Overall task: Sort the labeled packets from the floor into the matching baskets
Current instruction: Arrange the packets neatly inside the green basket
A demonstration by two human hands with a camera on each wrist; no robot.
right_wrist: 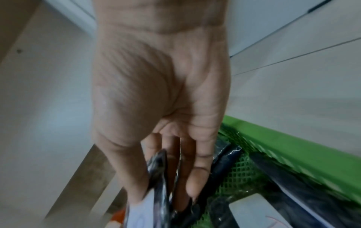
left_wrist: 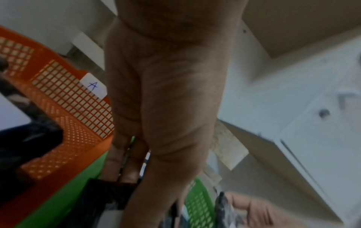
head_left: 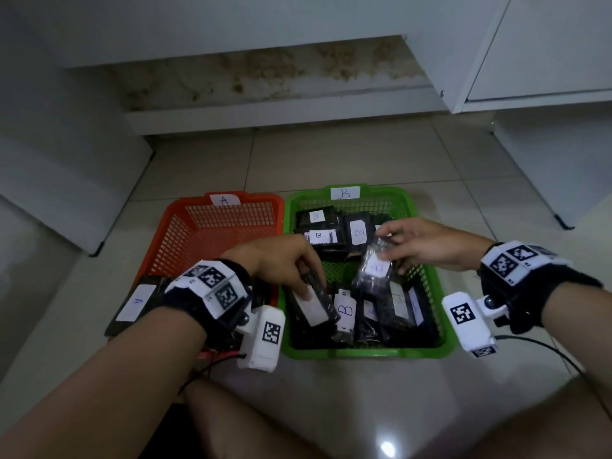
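Held packet: a clear-wrapped dark packet (head_left: 374, 268) with a white label is pinched by the right hand (head_left: 427, 243) above the middle of the green basket (head_left: 427, 351); the letter on its label is too blurred to be read.
Long axis: the packet hangs nearly upright, its top edge at the fingertips, its lower end pointed at the basket floor and tilted slightly toward the wearer.
Right hand: thumb and fingers are closed on the packet's upper edge, as is confirmed in the right wrist view, where the wrapper (right_wrist: 158, 177) is seen between thumb and fingers.
Second packet: a dark packet (head_left: 314, 304) with a blank-looking white label lies slanted at the near-left corner of the green basket.
Left hand: the left hand (head_left: 281, 263) is curled over this packet's top end, which is pinched by the fingers.
Key relation: both held packets are already inside the green basket's rim, directly below their hands; a release is judged sufficient, provided both labels read B.
Sorted packets: several packets marked B lie along the far and near sides of the green basket.
Orange basket: the orange basket (head_left: 172, 226), tagged A, touches the green basket's left side.
A packet: a packet labelled A (head_left: 135, 304) lies by the orange basket's near-left corner, partly hidden by the left wrist; the left hand is nearer to it.
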